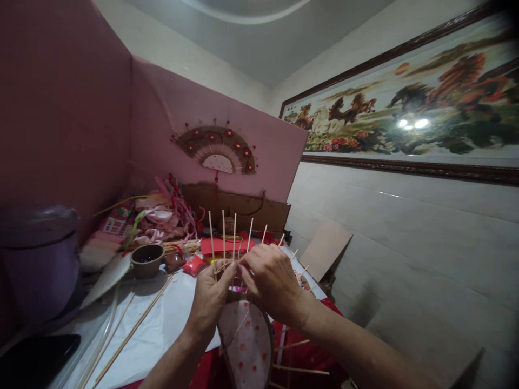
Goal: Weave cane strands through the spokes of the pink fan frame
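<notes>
I hold a half-made fan [246, 337] upright over the table: a white, red-spotted fabric face with thin bamboo ribs [223, 233] fanning upward. My left hand [210, 304] grips it from the left, fingers closed on the ribs near the top of the fabric. My right hand [271, 283] comes over from the right, its fingertips pinched together on the ribs just beside the left thumb. More ribs stick out to the right behind my right hand.
A small brown bowl [146, 260] and long bamboo sticks [133, 326] lie on white paper [162, 324]. Pink ribbons and packets [162, 216] are piled behind. A purple pot [38, 259] stands left, a dark phone [34, 357] nearby. A finished fan [219, 148] hangs on the pink wall.
</notes>
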The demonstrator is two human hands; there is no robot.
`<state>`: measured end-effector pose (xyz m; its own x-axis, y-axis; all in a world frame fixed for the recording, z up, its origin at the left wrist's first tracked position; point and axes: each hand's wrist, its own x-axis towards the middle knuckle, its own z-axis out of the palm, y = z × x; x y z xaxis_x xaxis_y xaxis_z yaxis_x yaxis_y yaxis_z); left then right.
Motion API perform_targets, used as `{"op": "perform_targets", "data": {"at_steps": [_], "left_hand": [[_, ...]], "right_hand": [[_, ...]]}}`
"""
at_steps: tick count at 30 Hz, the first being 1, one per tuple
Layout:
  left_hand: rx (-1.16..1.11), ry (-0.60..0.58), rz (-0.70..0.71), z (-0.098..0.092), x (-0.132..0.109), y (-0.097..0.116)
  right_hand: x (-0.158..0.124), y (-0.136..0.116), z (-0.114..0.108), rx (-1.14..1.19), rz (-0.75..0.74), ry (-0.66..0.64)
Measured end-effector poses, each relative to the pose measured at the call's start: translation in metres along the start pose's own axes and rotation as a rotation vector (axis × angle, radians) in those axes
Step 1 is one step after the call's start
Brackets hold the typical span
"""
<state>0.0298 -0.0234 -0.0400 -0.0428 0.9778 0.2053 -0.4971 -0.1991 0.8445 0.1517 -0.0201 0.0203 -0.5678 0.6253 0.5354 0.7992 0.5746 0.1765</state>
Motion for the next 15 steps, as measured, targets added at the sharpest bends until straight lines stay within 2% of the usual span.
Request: {"op": "perform_targets", "data": {"at_steps": [5, 15], "left_hand": [[-0.001, 0.015, -0.004, 0.0005, -0.0002, 0.0000], [0.007, 0.003, -0.004, -0.0017, 0.0001, -0.0015]], "right_hand": [[0.0004, 0.0004, 0.0007, -0.020, 0.007, -0.014], [-0.0048, 0.0042, 0.0028, 0.091, 0.048, 0.037]]}}
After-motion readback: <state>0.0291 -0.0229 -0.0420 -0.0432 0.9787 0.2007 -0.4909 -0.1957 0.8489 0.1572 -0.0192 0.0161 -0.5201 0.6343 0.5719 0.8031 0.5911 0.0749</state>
